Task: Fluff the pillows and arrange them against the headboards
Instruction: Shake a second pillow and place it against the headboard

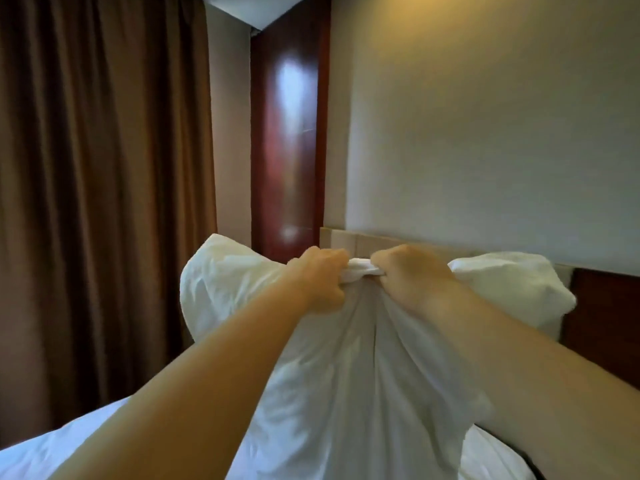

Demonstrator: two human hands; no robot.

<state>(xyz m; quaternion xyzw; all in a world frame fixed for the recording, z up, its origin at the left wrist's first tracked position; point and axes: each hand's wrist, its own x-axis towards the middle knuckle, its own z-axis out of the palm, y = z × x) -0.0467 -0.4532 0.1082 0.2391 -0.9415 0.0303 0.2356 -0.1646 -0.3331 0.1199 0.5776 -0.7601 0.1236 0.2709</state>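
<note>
Head-height view, close, facing the headboard [398,242]

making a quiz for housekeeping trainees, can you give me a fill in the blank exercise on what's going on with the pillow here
1. Both hands, the left hand and the right hand, grip the top edge of a white ____.
2. The headboard stands behind the hands, against the ____.
3. The long curtain on the left is ____ in colour.
4. The two hands grip ____ together, near the middle of the pillow's top edge.

Missing words: pillow; wall; brown; close
</note>
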